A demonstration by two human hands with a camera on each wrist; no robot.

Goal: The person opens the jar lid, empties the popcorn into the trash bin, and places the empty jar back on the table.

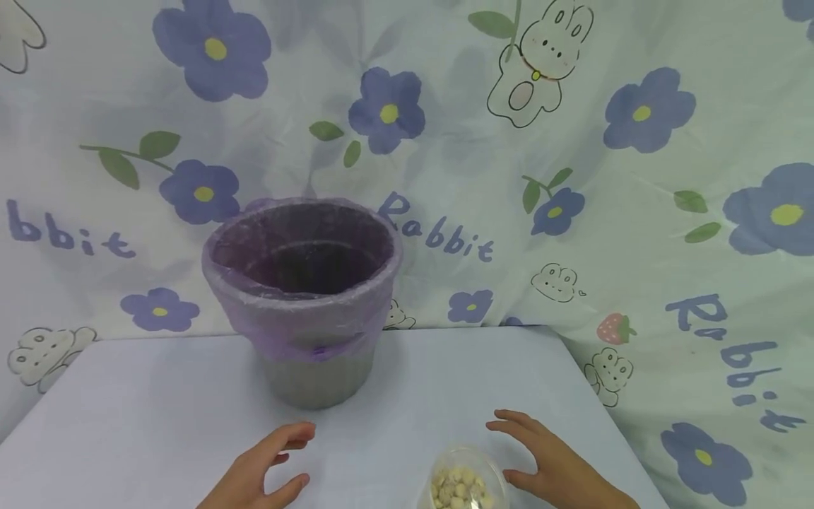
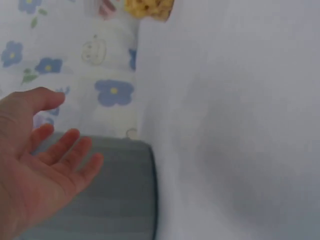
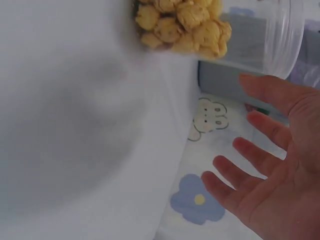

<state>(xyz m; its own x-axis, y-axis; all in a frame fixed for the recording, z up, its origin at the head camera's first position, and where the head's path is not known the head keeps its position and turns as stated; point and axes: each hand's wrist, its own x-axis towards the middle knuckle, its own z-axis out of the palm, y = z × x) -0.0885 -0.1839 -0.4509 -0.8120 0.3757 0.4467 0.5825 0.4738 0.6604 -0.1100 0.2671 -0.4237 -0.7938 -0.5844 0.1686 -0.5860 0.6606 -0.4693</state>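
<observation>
We are watching the clear jar [image 1: 467, 458] of popcorn-like pieces [image 3: 182, 25] standing upright on the white table [image 1: 432, 389], long axis vertical. It is lying between the hands, far nearer the right hand [image 1: 547, 459], just left of its thumb; whether they are touching, we cannot tell. That hand is holding nothing, thumb and fingers wide apart. The left hand [image 1: 267, 466], likewise wide, is hovering well apart from it.

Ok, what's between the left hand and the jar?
Just bare white table: the head view shows nothing standing between the left hand and the jar.
</observation>
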